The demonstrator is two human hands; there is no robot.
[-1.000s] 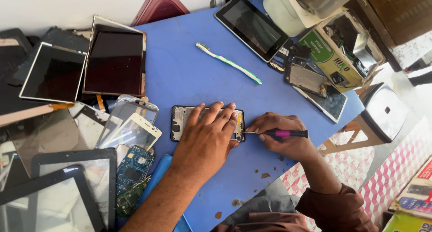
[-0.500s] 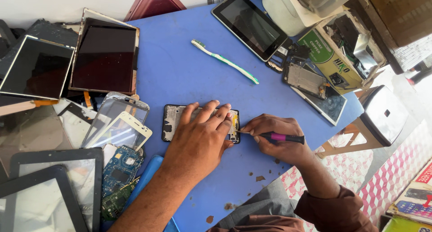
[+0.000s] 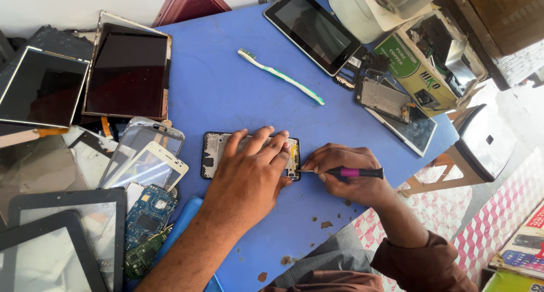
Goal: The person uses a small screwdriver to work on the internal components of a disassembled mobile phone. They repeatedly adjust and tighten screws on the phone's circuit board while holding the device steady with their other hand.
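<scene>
An opened phone (image 3: 218, 154) lies flat on the blue table (image 3: 226, 94), its back off and its insides showing. My left hand (image 3: 252, 176) presses down on it, fingers spread across its middle and right part. My right hand (image 3: 345, 170) grips a small screwdriver (image 3: 354, 172) with a black and pink handle. The tip of the tool touches the right end of the phone, just past my left fingertips.
A white and green toothbrush (image 3: 280, 75) lies behind the phone. Tablets and screen panels (image 3: 127, 71) pile up on the left, with circuit boards (image 3: 148, 215) near the front. A tablet (image 3: 311, 28), phone parts (image 3: 385, 99) and a box (image 3: 422, 71) sit at right.
The view has shifted slightly; both hands stay on the phone, and the screwdriver tip remains at its right end.
</scene>
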